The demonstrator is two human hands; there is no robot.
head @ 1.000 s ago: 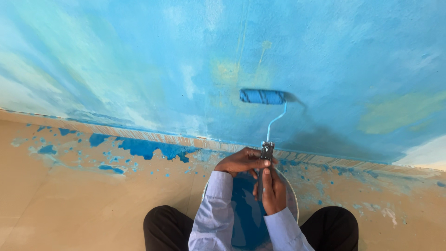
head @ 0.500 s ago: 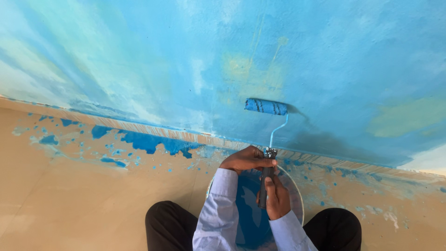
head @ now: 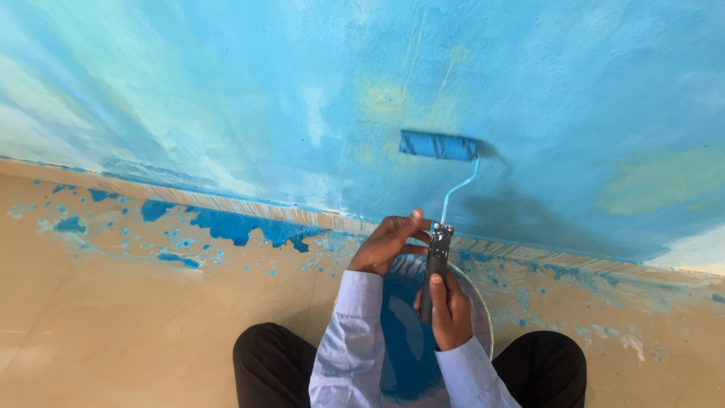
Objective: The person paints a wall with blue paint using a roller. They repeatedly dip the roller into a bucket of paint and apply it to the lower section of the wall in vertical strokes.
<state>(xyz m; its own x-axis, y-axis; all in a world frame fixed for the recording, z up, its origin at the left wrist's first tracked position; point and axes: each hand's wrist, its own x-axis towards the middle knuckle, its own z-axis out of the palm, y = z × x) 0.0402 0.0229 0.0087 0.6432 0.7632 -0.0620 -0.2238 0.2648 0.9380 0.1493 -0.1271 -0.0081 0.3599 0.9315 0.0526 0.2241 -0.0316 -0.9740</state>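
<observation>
Against the blue wall, our right hand clenches the paint roller handle, left hand steadying its top; we judge drips could miss the bucket and spatter the floor.

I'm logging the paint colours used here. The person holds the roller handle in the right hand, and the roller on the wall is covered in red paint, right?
Not quite. In the head view the roller is covered in blue paint, not red, like the wall. The rest holds: the right hand grips the roller handle.
</observation>
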